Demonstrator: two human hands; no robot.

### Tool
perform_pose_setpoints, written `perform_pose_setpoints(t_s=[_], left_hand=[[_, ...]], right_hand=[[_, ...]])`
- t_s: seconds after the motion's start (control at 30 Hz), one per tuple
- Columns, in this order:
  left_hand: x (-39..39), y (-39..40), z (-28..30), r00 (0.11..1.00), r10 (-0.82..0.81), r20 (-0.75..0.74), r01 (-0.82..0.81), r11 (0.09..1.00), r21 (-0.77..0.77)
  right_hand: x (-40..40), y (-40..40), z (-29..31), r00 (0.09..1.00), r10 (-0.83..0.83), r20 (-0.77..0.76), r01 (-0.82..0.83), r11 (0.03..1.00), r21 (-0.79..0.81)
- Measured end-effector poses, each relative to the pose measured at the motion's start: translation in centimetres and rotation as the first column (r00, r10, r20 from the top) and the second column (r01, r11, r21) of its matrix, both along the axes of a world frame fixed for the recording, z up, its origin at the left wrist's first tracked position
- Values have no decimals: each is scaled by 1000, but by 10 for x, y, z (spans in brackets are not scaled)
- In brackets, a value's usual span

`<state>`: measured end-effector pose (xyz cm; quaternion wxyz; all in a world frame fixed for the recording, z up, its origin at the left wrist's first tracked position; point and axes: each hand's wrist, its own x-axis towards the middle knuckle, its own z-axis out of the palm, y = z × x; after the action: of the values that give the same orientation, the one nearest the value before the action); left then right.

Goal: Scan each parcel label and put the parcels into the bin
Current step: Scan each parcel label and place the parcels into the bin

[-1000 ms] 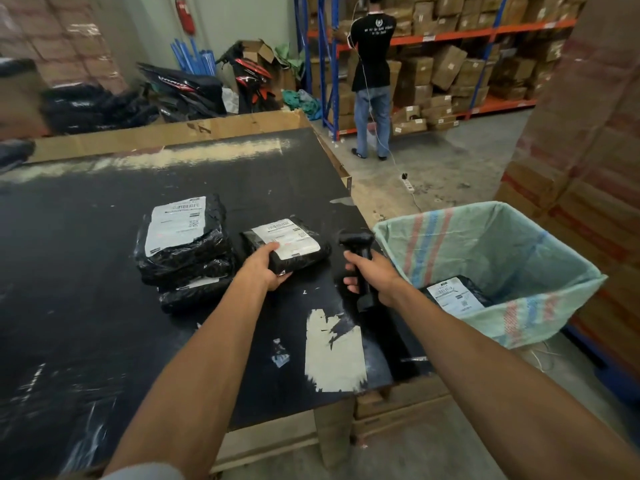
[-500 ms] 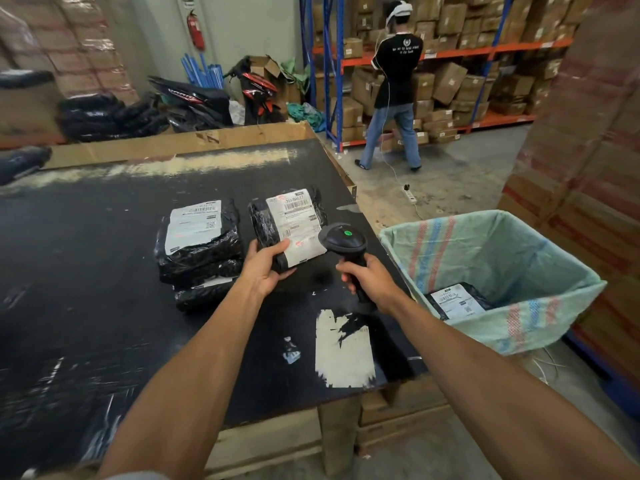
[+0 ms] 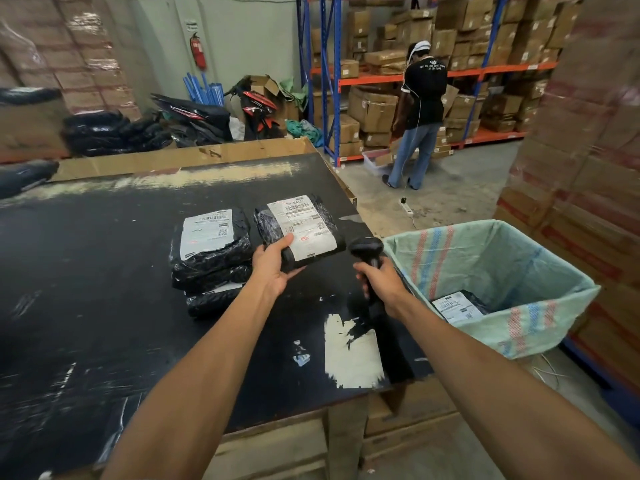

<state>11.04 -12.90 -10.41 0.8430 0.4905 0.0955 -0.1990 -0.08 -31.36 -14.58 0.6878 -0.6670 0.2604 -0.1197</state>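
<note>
I'm watching the left hand (image 3: 273, 266) gripping the near corner of a black poly-bag parcel (image 3: 299, 230), thumb pressing on the edge of its white shipping label (image 3: 302, 225) and fingers curling underneath, so the parcel is tilting up off the black tabletop (image 3: 104, 271) with the label facing the camera. The right hand (image 3: 381, 284) is clenching the handle of a black handheld barcode scanner (image 3: 367, 252), its head sitting just right of the held parcel and a little below its label; I can't tell whether the trigger is being pressed. Moving outward, a stack of black parcels (image 3: 213, 258) is lying just left of the held one, the top one showing its own white label. To the right of the table, the bin (image 3: 540, 327), lined with a pale green woven sack with red and blue stripes, is standing on the floor, and one labelled parcel in the bin (image 3: 457, 306) is lying at the bottom. Farther back, a person in a black shirt (image 3: 420, 109) is standing at shelving full of cardboard boxes (image 3: 374, 105).
</note>
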Motion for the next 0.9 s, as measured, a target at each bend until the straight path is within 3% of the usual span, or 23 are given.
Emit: perform_pose_setpoints(t_s=[0.17, 0.3, 0.47, 0.57, 0.63, 0.7, 0.8, 0.9], left_hand=[[-13, -3, 13, 999, -12, -51, 9, 998, -65], [-26, -7, 16, 994, -102, -30, 98, 990, -99], [-41, -21, 16, 988, -156, -22, 152, 982, -111], [-47, -35, 13, 985, -173, -27, 170, 982, -85], [-49, -49, 11, 980, -198, -25, 196, 979, -57], [-49, -67, 8, 976, -218, -15, 217, 976, -16], [-48, -110, 3, 971, -237, -29, 238, 970, 56], [-44, -150, -3, 953, -297, -53, 302, 941, 156]], right_hand=[[-8, 4, -11, 984, 83, -155, -68, 992, 102], [-6, 27, -15, 963, 240, -119, -199, 940, 278], [-4, 41, -22, 948, 316, -33, -271, 861, 431], [-11, 20, -22, 924, 361, -129, -303, 894, 330], [-14, -9, -24, 936, 314, -160, -260, 921, 291], [-14, -43, -27, 982, 180, -59, -138, 895, 425], [-16, -104, -31, 994, -42, 102, -39, 729, 683], [-7, -153, -29, 987, -52, 152, -76, 683, 726]])
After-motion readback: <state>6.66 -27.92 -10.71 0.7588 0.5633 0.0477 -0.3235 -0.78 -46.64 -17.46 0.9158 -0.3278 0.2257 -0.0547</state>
